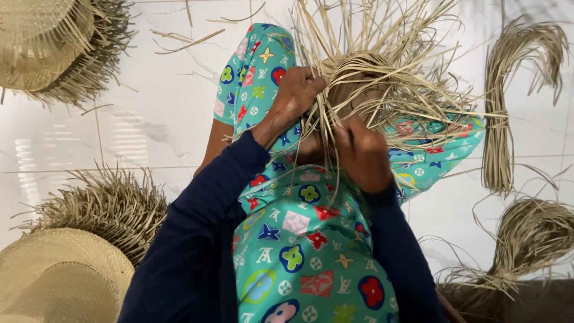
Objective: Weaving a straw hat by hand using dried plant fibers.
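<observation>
The half-woven straw hat (359, 84) sits on our lap, over the far knee, its woven crown bulging toward us and its loose strands fanning away to the far side and to the right; we judge that it has no real long axis, being round, but the free strands run mostly from the crown outward and away from us. Our left hand (297, 96) is closed on a bunch of strands at the left edge of the crown, fingers curled tight around them, while our right hand (362, 152) is pinched shut on strands at the near edge, just below the weave. The risk we see is that a dry strand could snap or slip out of the pinch if pulled too hard, and the last rows could loosen if either hand lets go, since nothing else holds them. The patterned turquoise trousers (299, 239) lie under the work. Farther out on the white tiled floor (149, 131), finished straw hats (54, 275) with fringed brims rest at near left, another (42, 42) at far left, and bundles of raw straw (508, 107) lie at the right
</observation>
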